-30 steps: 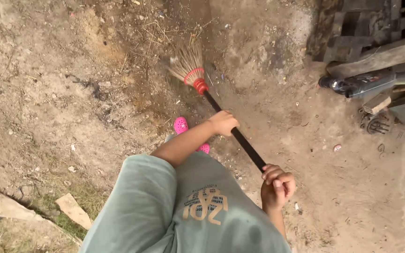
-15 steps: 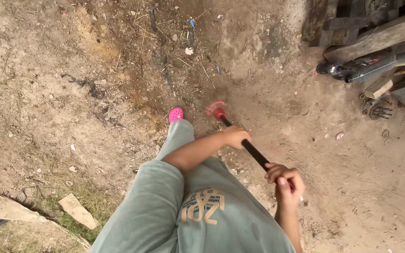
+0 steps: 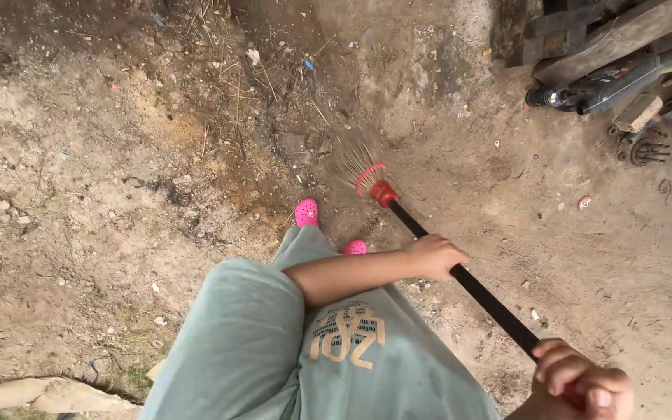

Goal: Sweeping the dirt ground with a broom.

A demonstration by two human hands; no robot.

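Broom [image 3: 429, 237]: a black handle with a red collar and a fan of pale bristles; it slants from the lower right up toward the middle of the view, the bristles down on the dirt ground [image 3: 79, 194] just ahead of the feet.
Left hand [image 3: 433, 257]: clenched around the handle partway down, below the red collar, arm reaching across the body.
Right hand [image 3: 581, 381]: wrapped around the top end of the handle at the lower right edge.
Feet: two pink clogs [image 3: 307, 211], just left of the bristles.
Clothing: grey-green shirt [image 3: 313, 350] with a tan print.
Debris: dry twigs and scraps [image 3: 274, 85] scattered on the darker soil beyond the bristles.
Top right: dark wooden planks [image 3: 616, 31], with a black power tool [image 3: 600, 82] lying beside them, well apart from the broom.
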